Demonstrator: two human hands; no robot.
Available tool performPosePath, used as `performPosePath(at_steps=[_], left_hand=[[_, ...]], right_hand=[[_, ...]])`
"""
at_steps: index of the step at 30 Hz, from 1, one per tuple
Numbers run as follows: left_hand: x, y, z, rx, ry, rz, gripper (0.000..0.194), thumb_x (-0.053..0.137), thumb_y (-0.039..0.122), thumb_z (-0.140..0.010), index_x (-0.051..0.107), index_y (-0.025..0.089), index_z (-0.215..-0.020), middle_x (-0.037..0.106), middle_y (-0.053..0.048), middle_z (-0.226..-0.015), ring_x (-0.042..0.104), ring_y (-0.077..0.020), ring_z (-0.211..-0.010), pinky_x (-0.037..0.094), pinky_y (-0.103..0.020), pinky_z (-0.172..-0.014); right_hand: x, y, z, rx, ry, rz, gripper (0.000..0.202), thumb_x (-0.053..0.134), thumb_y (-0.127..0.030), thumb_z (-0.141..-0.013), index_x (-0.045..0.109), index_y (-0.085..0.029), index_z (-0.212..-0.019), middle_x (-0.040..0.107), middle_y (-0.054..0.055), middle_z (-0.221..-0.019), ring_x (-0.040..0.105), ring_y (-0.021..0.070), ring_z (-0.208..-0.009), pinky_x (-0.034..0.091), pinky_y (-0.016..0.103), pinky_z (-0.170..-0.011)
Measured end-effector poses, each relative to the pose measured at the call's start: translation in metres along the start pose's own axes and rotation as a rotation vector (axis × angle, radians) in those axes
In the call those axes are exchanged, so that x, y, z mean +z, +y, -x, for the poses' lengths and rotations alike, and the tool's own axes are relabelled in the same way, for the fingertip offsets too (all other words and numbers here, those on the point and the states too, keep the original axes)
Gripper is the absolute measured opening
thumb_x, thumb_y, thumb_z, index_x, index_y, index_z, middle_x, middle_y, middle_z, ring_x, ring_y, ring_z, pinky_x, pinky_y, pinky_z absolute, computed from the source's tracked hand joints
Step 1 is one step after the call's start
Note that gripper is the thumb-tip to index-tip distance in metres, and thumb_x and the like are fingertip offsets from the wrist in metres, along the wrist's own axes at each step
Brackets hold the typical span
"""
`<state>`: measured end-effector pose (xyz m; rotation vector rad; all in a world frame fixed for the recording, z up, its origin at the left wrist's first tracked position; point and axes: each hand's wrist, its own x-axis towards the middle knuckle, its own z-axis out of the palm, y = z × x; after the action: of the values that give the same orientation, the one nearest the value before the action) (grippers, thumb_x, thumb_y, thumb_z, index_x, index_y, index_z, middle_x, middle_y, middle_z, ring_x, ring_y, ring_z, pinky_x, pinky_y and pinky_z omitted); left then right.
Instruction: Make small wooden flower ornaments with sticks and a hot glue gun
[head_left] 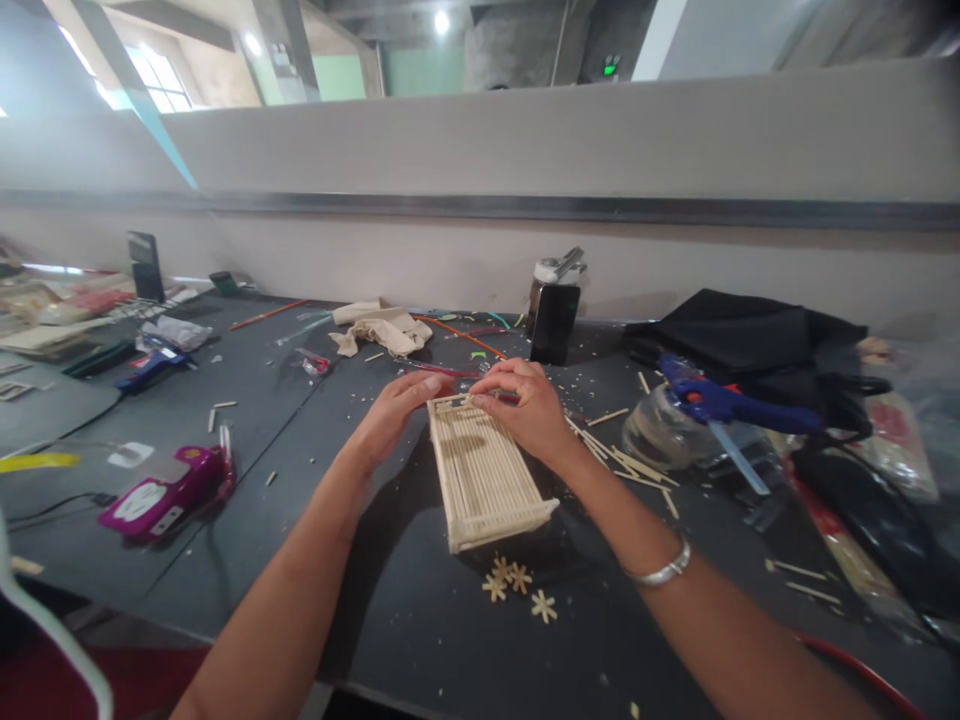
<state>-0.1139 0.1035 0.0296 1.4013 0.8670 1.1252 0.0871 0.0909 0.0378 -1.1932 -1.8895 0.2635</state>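
Note:
A small tray-like frame of pale wooden sticks [487, 465] lies on the dark table in front of me, its floor made of parallel sticks. My left hand [397, 410] is at its far left corner, fingers stretched along the far edge. Over the far right part of the frame, my right hand [521, 400] pinches with thumb and forefinger near the far rail; whatever is between the fingertips is too small to make out. Several star-shaped pieces made of short sticks [544, 606] lie just below the near edge of the frame.
Loose sticks [630, 465] lie right of the frame. A blue glue gun [720, 400] rests by a clear container. A phone [555, 325] leans on a jar at the back. A beige cloth [386, 330] is behind my left hand. A magenta device [169, 495] sits at the left.

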Motion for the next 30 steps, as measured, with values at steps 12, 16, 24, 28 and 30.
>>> performPosePath(at_steps=[12,16,24,28,30], left_hand=[[0.009,0.032,0.009,0.166,0.009,-0.280,0.028,0.072,0.022,-0.073,0.074,0.023,-0.101,0.071,-0.007,-0.108,0.059,-0.0254,-0.108,0.040,-0.038,-0.098],[0.016,0.042,0.010,0.230,0.033,-0.423,0.023,0.074,0.022,-0.071,0.076,0.023,-0.094,0.071,-0.007,-0.104,0.060,-0.0264,-0.105,0.039,-0.041,-0.100],[0.018,0.041,-0.001,0.263,0.100,-0.556,0.014,0.077,0.018,-0.061,0.077,0.026,-0.073,0.073,-0.004,-0.086,0.061,-0.0264,-0.092,0.041,-0.044,-0.095],[0.018,0.039,-0.004,0.256,0.086,-0.544,0.008,0.074,0.019,-0.063,0.076,0.025,-0.068,0.072,-0.005,-0.085,0.062,-0.0243,-0.086,0.044,-0.041,-0.089],[0.019,0.038,-0.004,0.246,0.098,-0.503,0.005,0.073,0.020,-0.065,0.075,0.024,-0.068,0.071,-0.005,-0.082,0.062,-0.0232,-0.083,0.044,-0.039,-0.086]], right_hand=[[-0.015,-0.015,-0.012,-0.122,-0.100,0.066,0.009,0.073,-0.016,-0.078,0.075,-0.024,-0.078,0.070,0.004,-0.100,0.056,0.0246,-0.099,0.040,0.043,-0.092],[-0.019,-0.016,-0.015,-0.143,-0.098,0.063,0.007,0.072,-0.017,-0.080,0.075,-0.024,-0.082,0.071,0.004,-0.099,0.056,0.0243,-0.098,0.041,0.041,-0.090],[-0.016,-0.016,-0.016,-0.118,-0.096,0.018,0.009,0.071,-0.018,-0.081,0.074,-0.026,-0.078,0.073,0.001,-0.096,0.058,0.0234,-0.097,0.041,0.041,-0.091],[-0.019,-0.016,-0.017,-0.096,-0.099,-0.017,0.010,0.071,-0.016,-0.080,0.074,-0.025,-0.079,0.074,0.001,-0.093,0.061,0.0222,-0.095,0.042,0.040,-0.090],[-0.023,-0.016,-0.018,-0.076,-0.097,-0.044,0.011,0.071,-0.016,-0.080,0.074,-0.025,-0.085,0.074,0.002,-0.095,0.063,0.0213,-0.094,0.045,0.038,-0.089]])
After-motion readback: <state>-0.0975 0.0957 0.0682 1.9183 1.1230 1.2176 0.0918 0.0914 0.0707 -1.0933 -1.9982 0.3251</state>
